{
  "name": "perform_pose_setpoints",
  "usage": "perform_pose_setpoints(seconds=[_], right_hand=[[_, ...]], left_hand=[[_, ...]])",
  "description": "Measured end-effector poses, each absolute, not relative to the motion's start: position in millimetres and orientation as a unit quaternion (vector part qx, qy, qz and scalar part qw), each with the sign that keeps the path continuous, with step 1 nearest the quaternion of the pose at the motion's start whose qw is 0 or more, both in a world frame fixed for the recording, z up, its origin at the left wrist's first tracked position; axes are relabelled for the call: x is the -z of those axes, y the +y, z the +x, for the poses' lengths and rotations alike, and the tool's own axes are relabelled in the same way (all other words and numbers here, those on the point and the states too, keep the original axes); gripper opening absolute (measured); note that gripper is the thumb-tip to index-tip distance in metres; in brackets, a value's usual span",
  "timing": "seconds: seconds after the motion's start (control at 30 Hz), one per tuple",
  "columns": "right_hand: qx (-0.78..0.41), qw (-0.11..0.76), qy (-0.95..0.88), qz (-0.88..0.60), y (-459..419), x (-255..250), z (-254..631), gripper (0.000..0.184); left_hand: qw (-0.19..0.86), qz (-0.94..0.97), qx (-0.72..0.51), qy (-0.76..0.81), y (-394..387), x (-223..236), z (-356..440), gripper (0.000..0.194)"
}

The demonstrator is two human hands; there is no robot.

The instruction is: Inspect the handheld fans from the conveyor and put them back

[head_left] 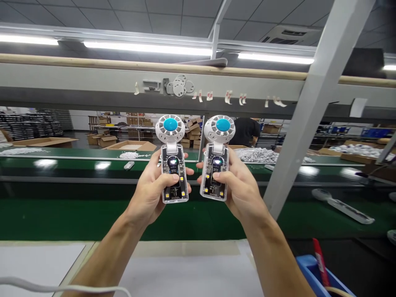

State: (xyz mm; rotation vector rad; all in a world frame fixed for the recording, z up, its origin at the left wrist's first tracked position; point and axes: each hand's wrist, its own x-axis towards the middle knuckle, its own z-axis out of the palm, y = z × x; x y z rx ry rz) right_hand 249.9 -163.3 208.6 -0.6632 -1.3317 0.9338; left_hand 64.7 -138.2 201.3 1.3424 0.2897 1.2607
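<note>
I hold two small handheld fans upright at eye level, side by side. Each has a white round head with a blue centre and a clear body showing a circuit board. My left hand (153,187) is wrapped round the left fan (172,159), thumb lying on the front of its body. My right hand (238,185) grips the right fan (216,159) the same way, thumb pressed on its front. The two fans are a little apart and do not touch.
A green conveyor belt (77,214) runs across in front, a second belt (62,159) behind it. A slanted grey post (306,119) stands at right. White sheets (40,260) lie near me, a blue bin (318,276) at lower right. A person in black (246,131) works beyond.
</note>
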Motion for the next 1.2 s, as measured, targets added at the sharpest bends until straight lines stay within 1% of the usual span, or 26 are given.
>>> perform_pose_setpoints(seconds=[0.17,0.43,0.63,0.77,0.87,0.97,1.0,1.03,1.07,1.13,1.17,1.2], right_hand=[[-0.393,0.63,-0.6,-0.297,-168,-211,250,0.073],[-0.396,0.631,-0.603,-0.285,-167,-208,253,0.07],[-0.395,0.637,-0.591,-0.3,-167,-210,248,0.075],[-0.414,0.617,-0.595,-0.305,-168,-209,247,0.071],[-0.408,0.616,-0.603,-0.3,-166,-208,248,0.072],[-0.373,0.646,-0.602,-0.285,-163,-208,248,0.081],[-0.372,0.656,-0.594,-0.281,-162,-208,247,0.081],[-0.385,0.663,-0.579,-0.278,-161,-207,246,0.077],[-0.41,0.664,-0.56,-0.278,-159,-206,244,0.069],[-0.436,0.666,-0.526,-0.299,-154,-200,241,0.05],[-0.408,0.679,-0.519,-0.322,-151,-195,239,0.041],[-0.345,0.697,-0.524,-0.346,-147,-190,237,0.035]], left_hand=[[0.595,0.582,-0.542,0.118,-141,-200,64,0.061],[0.601,0.585,-0.536,0.098,-139,-202,63,0.058],[0.601,0.586,-0.534,0.104,-140,-200,63,0.055],[0.598,0.587,-0.534,0.117,-140,-200,62,0.055],[0.58,0.59,-0.547,0.127,-136,-201,61,0.061],[0.525,0.604,-0.585,0.13,-133,-201,60,0.066],[0.504,0.606,-0.6,0.135,-132,-201,61,0.065],[0.484,0.606,-0.614,0.149,-131,-200,62,0.061],[0.462,0.605,-0.625,0.17,-129,-198,64,0.052],[0.404,0.604,-0.648,0.23,-124,-192,66,0.033],[0.358,0.602,-0.666,0.259,-120,-188,66,0.029],[0.298,0.601,-0.686,0.281,-116,-184,65,0.028]])
